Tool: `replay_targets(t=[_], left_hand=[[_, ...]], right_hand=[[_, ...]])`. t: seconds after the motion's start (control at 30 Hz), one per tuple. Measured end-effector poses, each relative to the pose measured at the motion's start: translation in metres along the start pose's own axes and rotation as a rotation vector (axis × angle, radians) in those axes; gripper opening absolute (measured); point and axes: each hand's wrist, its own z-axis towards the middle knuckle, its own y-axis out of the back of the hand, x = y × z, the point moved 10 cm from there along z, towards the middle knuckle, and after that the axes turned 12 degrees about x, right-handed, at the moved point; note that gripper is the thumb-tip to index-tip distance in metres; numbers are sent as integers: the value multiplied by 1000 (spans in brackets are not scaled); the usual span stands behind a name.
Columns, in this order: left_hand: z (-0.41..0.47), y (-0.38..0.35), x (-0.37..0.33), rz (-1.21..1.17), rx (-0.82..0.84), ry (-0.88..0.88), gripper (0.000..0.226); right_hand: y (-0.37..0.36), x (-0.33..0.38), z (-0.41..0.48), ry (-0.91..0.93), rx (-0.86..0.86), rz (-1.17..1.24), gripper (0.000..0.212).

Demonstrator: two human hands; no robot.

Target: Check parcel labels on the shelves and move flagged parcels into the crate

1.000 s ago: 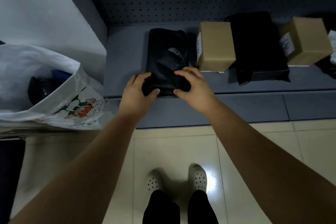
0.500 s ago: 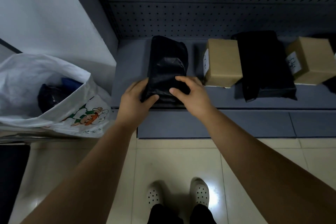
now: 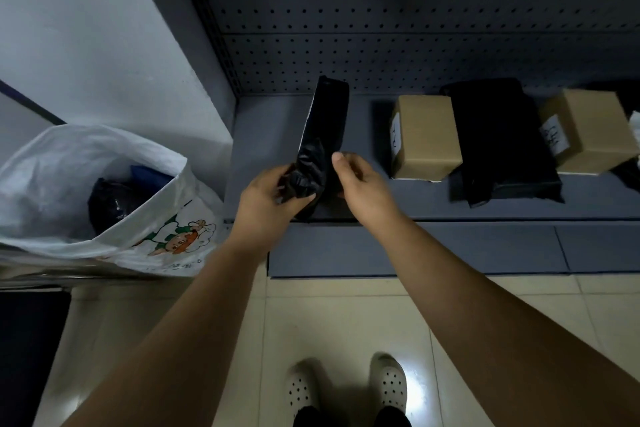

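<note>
I see the grey shelf [image 3: 263, 135] carrying a labelled box [image 3: 427, 139], a black mailer [image 3: 502, 146] touching that box's right side, and a second box [image 3: 592, 132] further right.

We tag this a parcel storeroom or pickup point. Grey metal shelf [image 3: 270, 135] with a pegboard back [image 3: 381, 10], sitting low on a tiled floor [image 3: 346, 322]. Along it we see a cardboard box [image 3: 429, 135] and a second box [image 3: 595, 128], each with a white handwritten label [image 3: 396, 135], a black mailer [image 3: 502, 139] lying flat between them, and a black parcel [image 3: 325, 121] up on edge further left. White sack [image 3: 69, 163] by the shelf end has dark bags inside. Plain white wall [image 3: 86, 28] behind it. Dim light, bare fittings.
</note>
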Motion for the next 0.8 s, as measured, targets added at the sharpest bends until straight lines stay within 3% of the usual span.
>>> replay_targets(t=[0.17,0.3,0.37,0.53,0.67,0.8], left_hand=[[-2,-5,19,107,22,52,44],[-5,5,4,185,-55,-82,46],[-4,5,-6,256,-57,-109,45],[7,-17,-5,313,58,-74,42],[13,-15,7,254,8,-24,43],[22,-26,17,326,75,43,55]], right_hand=[[-9,4,7,32,23,86,68],[-21,3,14,24,128,371,57],[-15,-6,14,-27,100,424,55],[26,-32,2,-169,-32,96,49],[38,-39,1,-125,-44,-194,62],[35,-32,-1,-54,-11,-293,50]])
